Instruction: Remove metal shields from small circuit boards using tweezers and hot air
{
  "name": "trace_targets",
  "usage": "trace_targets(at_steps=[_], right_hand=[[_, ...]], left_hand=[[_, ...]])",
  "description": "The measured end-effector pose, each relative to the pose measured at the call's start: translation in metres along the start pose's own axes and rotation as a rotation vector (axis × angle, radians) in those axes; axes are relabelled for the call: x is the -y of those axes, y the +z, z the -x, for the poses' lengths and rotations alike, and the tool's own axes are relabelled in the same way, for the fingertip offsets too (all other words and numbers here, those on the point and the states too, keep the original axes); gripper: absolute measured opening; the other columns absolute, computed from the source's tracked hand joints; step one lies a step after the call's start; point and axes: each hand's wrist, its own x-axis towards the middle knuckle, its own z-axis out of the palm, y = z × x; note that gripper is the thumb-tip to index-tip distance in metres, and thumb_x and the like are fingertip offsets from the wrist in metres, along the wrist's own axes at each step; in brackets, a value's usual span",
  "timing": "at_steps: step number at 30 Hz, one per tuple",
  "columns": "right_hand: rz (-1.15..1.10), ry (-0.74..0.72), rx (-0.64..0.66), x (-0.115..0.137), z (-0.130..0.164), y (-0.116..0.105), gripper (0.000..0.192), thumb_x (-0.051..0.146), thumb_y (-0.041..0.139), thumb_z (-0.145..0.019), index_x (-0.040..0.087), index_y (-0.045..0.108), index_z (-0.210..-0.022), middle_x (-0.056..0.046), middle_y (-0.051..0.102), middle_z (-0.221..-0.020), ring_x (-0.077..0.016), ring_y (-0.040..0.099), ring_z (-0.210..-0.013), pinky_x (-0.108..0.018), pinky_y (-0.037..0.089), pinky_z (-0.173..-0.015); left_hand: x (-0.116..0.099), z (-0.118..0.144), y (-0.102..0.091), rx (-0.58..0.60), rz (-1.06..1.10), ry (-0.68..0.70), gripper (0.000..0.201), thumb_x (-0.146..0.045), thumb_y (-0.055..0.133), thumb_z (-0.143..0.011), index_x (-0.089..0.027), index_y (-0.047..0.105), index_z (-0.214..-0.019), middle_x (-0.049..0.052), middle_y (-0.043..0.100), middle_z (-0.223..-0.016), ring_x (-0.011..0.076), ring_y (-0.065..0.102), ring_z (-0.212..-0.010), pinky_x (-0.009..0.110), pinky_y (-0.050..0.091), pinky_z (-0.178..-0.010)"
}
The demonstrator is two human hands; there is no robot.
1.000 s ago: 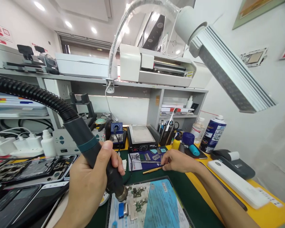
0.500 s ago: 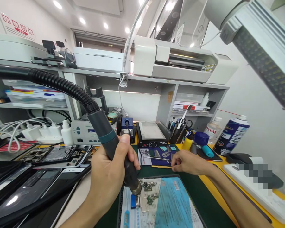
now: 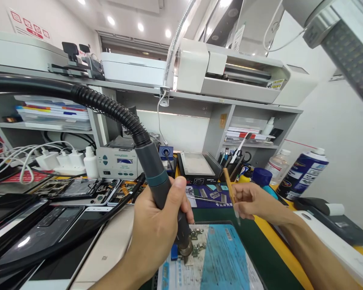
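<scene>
My left hand (image 3: pixel 157 229) grips the dark handle of a hot-air gun (image 3: pixel 160 189) with a black ribbed hose. Its metal nozzle (image 3: pixel 186 250) points down at small green circuit boards (image 3: pixel 198 241) on a blue-and-white work mat (image 3: pixel 218 262). My right hand (image 3: pixel 254 201) holds a thin yellow-brown pick tool (image 3: pixel 230 193) nearly upright, tip down, just above the mat's far right corner. A pair of tweezers (image 3: pixel 205 198) lies on a blue card behind.
Opened phones and back covers (image 3: pixel 72 193) crowd the left of the bench. Behind stand a rework station (image 3: pixel 117 161), a heating plate (image 3: pixel 196 167), a pen cup (image 3: pixel 230 167), and a spray can (image 3: pixel 302 173). A lamp head (image 3: pixel 345 40) hangs at upper right.
My right hand has picked the yellow-brown tool up off the bench and raised it upright. The hot-air nozzle has lowered slightly over the small boards. My view shifted left.
</scene>
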Motion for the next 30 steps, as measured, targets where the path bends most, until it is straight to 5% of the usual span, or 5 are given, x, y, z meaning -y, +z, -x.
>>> trace_targets(at_steps=[7,13,30], right_hand=[[-0.516,-0.059,0.036,-0.001,-0.008,0.044,0.013,0.02,0.066,-0.068,0.018,0.054,-0.072,0.001,0.061,-0.052,-0.01,0.05,-0.04,-0.016,0.035,-0.034],[-0.453,0.031,0.091,0.001,-0.011,0.062,0.021,0.027,0.076,-0.075,0.016,0.058,-0.08,-0.003,0.07,-0.064,-0.0096,0.055,-0.042,-0.014,0.037,-0.034],[-0.335,0.017,0.165,0.003,-0.008,0.068,0.028,0.035,0.081,-0.08,0.012,0.065,-0.082,-0.004,0.07,-0.068,-0.0086,0.057,-0.047,-0.014,0.035,-0.038]], left_hand=[[0.001,0.002,0.002,-0.013,-0.002,-0.002,0.043,-0.052,0.058,-0.096,-0.021,0.054,-0.067,0.0,0.059,-0.054,0.016,0.059,-0.05,0.029,0.051,-0.055],[0.005,0.001,0.002,-0.009,-0.007,-0.018,0.043,-0.054,0.058,-0.095,-0.021,0.054,-0.068,-0.001,0.059,-0.055,0.0158,0.058,-0.051,0.029,0.05,-0.055],[0.009,0.001,0.0,-0.003,-0.023,-0.025,0.046,-0.056,0.06,-0.094,-0.02,0.054,-0.065,-0.001,0.058,-0.056,0.0155,0.058,-0.05,0.029,0.049,-0.052]])
